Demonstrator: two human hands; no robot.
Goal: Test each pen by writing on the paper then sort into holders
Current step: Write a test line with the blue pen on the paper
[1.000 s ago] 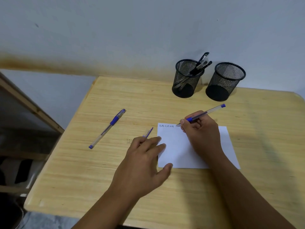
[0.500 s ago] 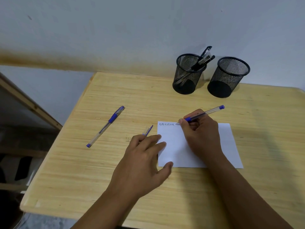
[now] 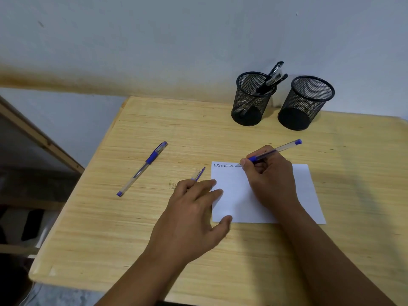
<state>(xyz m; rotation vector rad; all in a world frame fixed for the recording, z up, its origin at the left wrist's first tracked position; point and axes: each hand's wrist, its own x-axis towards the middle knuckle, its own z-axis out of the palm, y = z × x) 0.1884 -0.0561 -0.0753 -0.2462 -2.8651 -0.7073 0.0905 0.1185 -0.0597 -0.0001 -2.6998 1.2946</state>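
Observation:
My right hand [image 3: 270, 180] grips a clear blue pen [image 3: 284, 147], its tip on the top edge of the white paper [image 3: 305, 191] beside a line of small blue writing [image 3: 224, 165]. My left hand [image 3: 194, 217] rests flat on the paper's left edge, and a pen cap [image 3: 199, 173] sticks out between its fingers. A capped blue pen [image 3: 143, 167] lies on the table to the left. At the back stand two black mesh holders: the left holder [image 3: 251, 100] contains black pens, the right holder [image 3: 305, 104] shows nothing inside.
The light wooden table [image 3: 132, 239] stands against a white wall. Its left edge drops off beside a wooden frame [image 3: 39, 138] and dark clutter on the floor.
My right hand has kept writing, and the line of blue marks reaches a little further right. My left hand stays on the paper. The view has shifted slightly.

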